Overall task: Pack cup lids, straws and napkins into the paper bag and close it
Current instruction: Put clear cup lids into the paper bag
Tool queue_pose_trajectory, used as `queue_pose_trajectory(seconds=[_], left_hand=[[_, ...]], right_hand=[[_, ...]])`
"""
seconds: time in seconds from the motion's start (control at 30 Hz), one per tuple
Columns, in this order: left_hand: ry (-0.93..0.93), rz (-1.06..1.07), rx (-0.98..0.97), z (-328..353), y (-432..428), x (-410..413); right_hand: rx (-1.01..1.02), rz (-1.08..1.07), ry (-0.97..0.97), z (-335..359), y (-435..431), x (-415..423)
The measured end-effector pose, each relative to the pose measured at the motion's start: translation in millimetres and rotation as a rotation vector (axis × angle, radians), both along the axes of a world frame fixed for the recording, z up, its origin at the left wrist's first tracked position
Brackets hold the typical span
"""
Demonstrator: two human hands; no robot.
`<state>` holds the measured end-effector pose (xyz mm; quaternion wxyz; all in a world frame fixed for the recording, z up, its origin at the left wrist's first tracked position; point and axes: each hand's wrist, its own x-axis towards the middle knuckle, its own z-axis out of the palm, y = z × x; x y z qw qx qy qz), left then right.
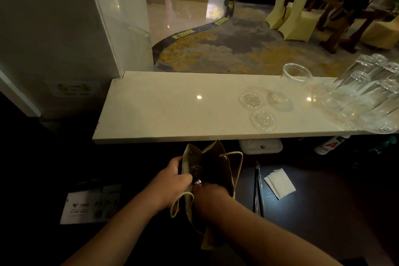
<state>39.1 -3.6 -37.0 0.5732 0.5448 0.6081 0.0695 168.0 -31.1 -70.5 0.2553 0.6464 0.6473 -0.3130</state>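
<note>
A brown paper bag (218, 164) with cord handles stands open on the dark lower counter. My left hand (172, 181) grips its left rim and holds it open. My right hand (210, 191) reaches down into the bag's mouth with fingers hidden inside; a clear cup lid (195, 170) shows in the bag by it. Two more clear lids (251, 100) (263, 120) lie on the white upper shelf (162, 110). To the right of the bag lie wrapped straws (258, 188) and white napkins (279, 182).
On the shelf's right stand a clear plastic cup (287, 86) and several upturned glasses (367, 95). A printed leaflet (91, 205) lies at lower left. A white container (260, 146) and a bottle (330, 143) sit under the shelf. Chairs stand beyond.
</note>
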Motion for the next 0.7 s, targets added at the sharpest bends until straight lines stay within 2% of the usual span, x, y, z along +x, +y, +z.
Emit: queue_pose_trajectory(seconds=[0.7], left_hand=[[0.009, -0.014, 0.012, 2, -13, 2]], right_hand=[[0.047, -0.036, 0.022, -36, -7, 1]])
